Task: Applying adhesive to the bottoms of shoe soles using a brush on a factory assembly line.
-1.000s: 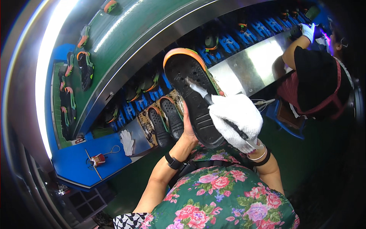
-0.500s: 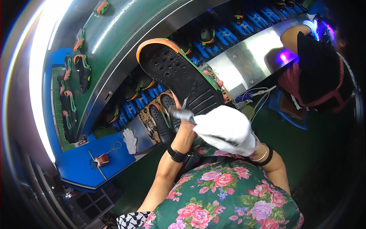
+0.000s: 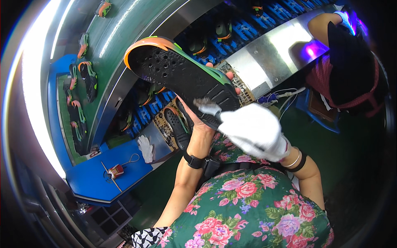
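Observation:
My bare left hand [image 3: 196, 118] is closed round a large shoe [image 3: 186, 74] from underneath, thumb at its near edge, fingertips showing past the far edge. Its black, flat face is turned up, with small round holes at one end and cross grooves at the other; orange and green edging runs round it. In a white glove, my right hand [image 3: 254, 130] grips a small brush [image 3: 209, 106], whose handle is hidden in the fist. The brush's blurred bristle end is over the grooved part near the shoe's near edge; whether it touches, I cannot tell.
Another black shoe [image 3: 175, 126] lies beyond my left wrist on a stained board. A white glove [image 3: 145, 149] and a small red container [image 3: 116, 170] rest on the blue table [image 3: 89, 180]. Shoes ride the green conveyor [image 3: 120, 35]. At right, a co-worker's arm [image 3: 324, 28] reaches over the metal ledge [image 3: 264, 68].
The shoe has shifted left and turned slightly, its orange end farther left. The brush has moved a little right and down toward its near edge. My left hand keeps its hold.

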`<state>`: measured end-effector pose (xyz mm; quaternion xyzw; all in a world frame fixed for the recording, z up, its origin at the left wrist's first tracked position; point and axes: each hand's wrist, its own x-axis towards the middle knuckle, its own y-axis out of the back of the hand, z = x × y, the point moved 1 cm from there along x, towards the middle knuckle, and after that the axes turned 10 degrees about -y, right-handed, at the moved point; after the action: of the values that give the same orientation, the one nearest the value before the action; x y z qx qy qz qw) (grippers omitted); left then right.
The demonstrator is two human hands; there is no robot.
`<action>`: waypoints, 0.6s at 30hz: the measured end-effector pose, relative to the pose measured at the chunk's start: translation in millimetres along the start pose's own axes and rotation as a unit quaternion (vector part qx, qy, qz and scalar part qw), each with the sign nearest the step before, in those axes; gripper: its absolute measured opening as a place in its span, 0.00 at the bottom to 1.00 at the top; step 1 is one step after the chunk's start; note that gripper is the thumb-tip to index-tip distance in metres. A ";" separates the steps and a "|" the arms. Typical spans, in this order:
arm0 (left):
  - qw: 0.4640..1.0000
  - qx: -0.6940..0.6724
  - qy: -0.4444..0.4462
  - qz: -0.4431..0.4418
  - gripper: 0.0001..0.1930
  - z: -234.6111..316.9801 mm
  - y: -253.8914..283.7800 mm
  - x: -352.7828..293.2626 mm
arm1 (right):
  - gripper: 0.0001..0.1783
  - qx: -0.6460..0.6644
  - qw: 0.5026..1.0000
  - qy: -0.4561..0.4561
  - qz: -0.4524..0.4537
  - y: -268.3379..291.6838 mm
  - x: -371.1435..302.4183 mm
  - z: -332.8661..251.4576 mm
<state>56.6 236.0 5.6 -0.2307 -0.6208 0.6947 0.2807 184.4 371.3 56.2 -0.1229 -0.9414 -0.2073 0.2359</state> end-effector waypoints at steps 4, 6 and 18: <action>1.000 0.006 -0.004 -0.004 0.50 3.8 7.4 0.8 | 0.16 0.207 0.975 -0.074 -0.034 -2.5 -4.2 -2.9; 1.000 -0.005 0.000 0.007 0.50 0.1 -0.7 -0.5 | 0.16 0.156 0.983 -0.093 0.008 4.6 -2.7 7.4; 0.999 0.035 0.025 0.022 0.68 12.1 9.2 -5.1 | 0.15 0.041 0.999 -0.032 0.015 4.1 -7.3 9.3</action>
<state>51.4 223.1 -2.2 -0.2518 -0.5837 0.7159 0.2888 188.3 378.2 46.5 -0.1336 -0.9543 -0.1607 0.2138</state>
